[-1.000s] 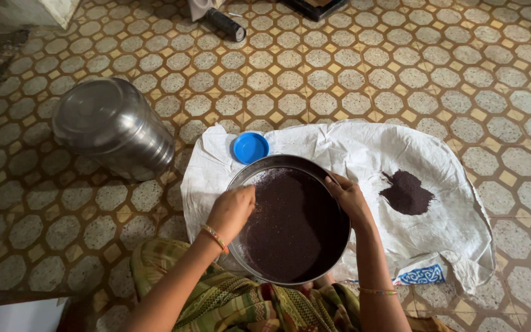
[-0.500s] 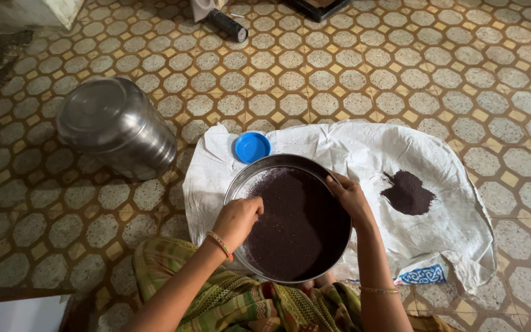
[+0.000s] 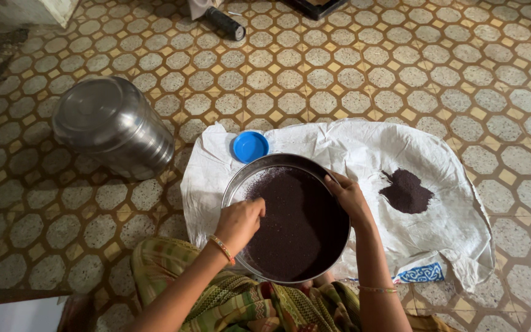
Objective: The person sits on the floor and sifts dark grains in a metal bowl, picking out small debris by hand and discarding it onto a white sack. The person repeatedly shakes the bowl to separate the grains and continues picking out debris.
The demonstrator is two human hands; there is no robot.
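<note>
Left hand [image 3: 239,222] was bunched up, fingertips dipped in the dark grains [image 3: 296,224]. Right hand [image 3: 348,198] gripped the round steel pan [image 3: 232,187] by its rim, mid white sack [image 3: 364,150] on the floor.

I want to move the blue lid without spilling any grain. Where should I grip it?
Pinch the blue lid by its raised rim, coming from its far side: it lies flat and open side up on the white cloth, with the pan close at its near side.

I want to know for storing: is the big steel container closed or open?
Closed: a steel lid covers the top of the steel container.
</note>
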